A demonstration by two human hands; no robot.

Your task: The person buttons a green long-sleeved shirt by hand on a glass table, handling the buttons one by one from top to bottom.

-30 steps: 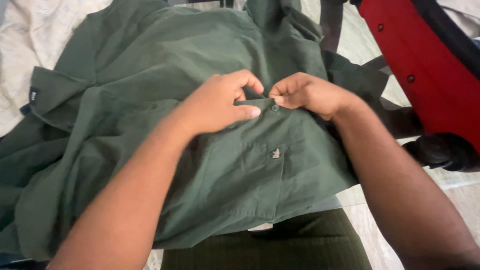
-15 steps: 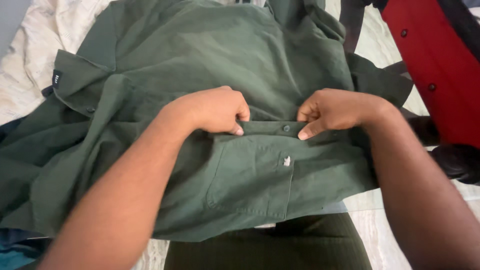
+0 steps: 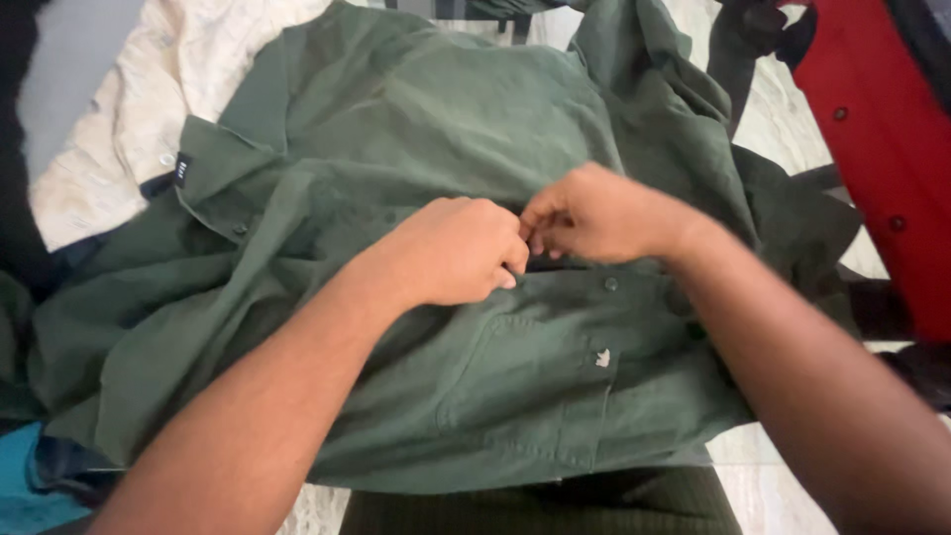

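Both hands meet at the centre of the green shirt [image 3: 416, 119]: left hand [image 3: 461, 248] and right hand [image 3: 594, 213] touching, fingers pinched shut on the placket. Button [image 3: 611, 284] at four o'clock of them; pocket [image 3: 525, 386] at six.

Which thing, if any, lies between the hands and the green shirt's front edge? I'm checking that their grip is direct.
Nothing visible does. The left hand and right hand meet fingertip to fingertip directly on the green shirt, pinching its front edge just left of a fastened button. The pinched spot itself is hidden by the fingers.
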